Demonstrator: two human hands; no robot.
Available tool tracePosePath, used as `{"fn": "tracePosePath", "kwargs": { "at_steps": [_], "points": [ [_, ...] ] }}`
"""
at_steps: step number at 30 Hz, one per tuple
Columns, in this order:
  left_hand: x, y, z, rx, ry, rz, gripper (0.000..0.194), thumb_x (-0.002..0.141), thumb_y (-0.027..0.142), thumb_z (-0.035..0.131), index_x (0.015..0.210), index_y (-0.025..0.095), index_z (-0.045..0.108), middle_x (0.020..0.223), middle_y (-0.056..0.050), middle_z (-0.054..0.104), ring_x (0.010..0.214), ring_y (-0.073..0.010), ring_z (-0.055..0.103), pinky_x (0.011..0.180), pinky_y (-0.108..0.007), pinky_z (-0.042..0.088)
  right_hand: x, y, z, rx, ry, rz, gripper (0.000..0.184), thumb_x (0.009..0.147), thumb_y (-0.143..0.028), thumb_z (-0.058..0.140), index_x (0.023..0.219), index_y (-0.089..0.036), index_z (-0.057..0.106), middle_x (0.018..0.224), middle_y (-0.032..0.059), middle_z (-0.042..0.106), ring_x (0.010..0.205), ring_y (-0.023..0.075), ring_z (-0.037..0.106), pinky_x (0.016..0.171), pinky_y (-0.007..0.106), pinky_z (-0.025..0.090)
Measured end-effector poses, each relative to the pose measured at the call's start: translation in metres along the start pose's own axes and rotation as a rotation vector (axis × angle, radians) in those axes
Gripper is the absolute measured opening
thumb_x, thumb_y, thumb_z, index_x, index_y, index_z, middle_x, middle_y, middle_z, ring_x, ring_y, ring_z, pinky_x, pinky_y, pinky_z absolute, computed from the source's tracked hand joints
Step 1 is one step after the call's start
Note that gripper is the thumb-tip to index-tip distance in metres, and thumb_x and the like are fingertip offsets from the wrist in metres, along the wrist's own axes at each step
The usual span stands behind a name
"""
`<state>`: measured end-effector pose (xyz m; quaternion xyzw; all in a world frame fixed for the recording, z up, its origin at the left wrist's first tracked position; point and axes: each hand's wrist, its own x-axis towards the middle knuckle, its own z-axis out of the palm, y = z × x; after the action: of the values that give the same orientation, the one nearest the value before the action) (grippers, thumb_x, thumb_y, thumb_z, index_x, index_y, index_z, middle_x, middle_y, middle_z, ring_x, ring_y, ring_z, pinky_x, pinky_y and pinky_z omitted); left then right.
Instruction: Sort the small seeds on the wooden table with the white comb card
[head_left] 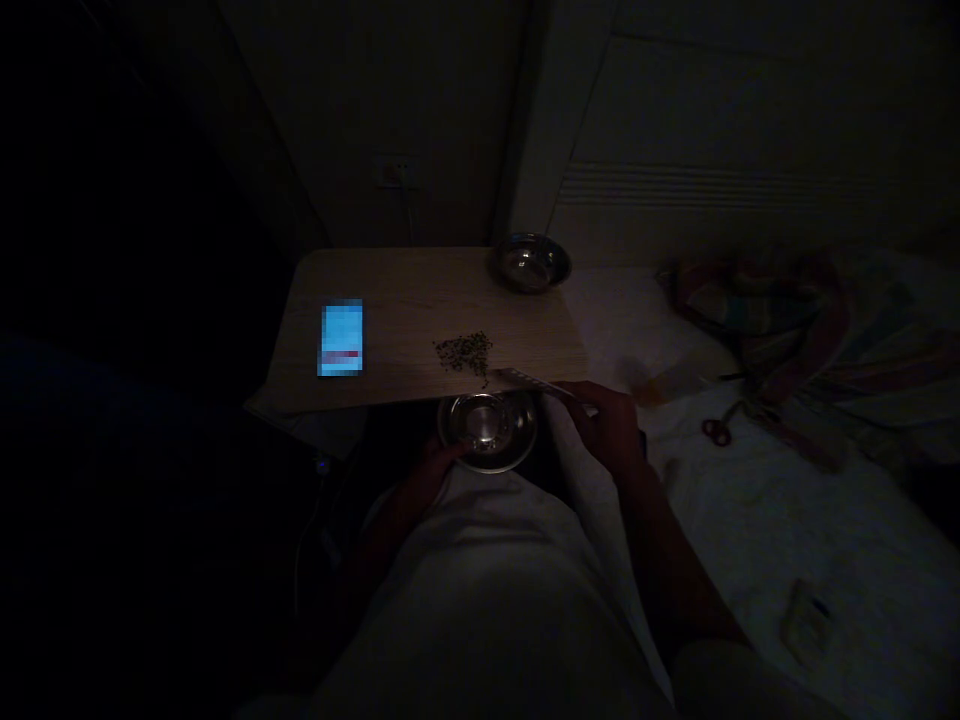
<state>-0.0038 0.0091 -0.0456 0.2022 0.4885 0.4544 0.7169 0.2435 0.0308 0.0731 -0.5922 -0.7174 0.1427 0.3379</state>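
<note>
In the dim head view, my left hand (448, 455) grips the near left rim of a shiny metal bowl (517, 445), held just below the table's front edge. My right hand (609, 425) is closed around a thin, flat, knife-like tool (536, 382) with a row of holes or marks along it. Its tip points left over the tabletop, close to a loose pile of small dark bits (465, 352), maybe seeds or chopped leaves. A few bits trail from the pile towards the table edge above the bowl.
A second metal bowl (532, 264) stands at the back right corner of the wooden table (390, 285). A lit phone (341, 338) lies on the left. On the white bedding (720, 520) to the right are red-handled scissors (717, 431) and striped cloth (795, 310).
</note>
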Motion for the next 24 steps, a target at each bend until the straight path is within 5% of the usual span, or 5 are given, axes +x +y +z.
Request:
{"fn": "tracePosePath", "kwargs": {
  "at_steps": [8,24],
  "points": [
    [-0.001,0.003,0.003,-0.010,-0.012,0.001,0.063,0.055,0.023,0.082,0.115,0.020,0.063,0.118,-0.009,0.066,0.114,-0.0317,0.057,0.097,-0.044,0.043,-0.008,-0.010,0.004,-0.002,-0.028,0.025,0.027,0.088,-0.033,0.048,0.106,-0.031,0.069,0.104,-0.0002,0.072,0.096,0.0217,0.067,0.084,0.037,0.053],
    [-0.002,0.002,0.006,-0.042,-0.002,-0.019,0.073,0.054,0.022,0.082,0.123,0.020,0.058,0.116,-0.010,0.067,0.113,-0.0322,0.058,0.098,-0.045,0.043,-0.011,-0.013,0.005,0.004,-0.029,-0.006,0.026,0.088,-0.032,0.051,0.105,-0.030,0.070,0.103,-0.0009,0.072,0.091,0.0198,0.068,0.073,0.030,0.056]
  ]
}}
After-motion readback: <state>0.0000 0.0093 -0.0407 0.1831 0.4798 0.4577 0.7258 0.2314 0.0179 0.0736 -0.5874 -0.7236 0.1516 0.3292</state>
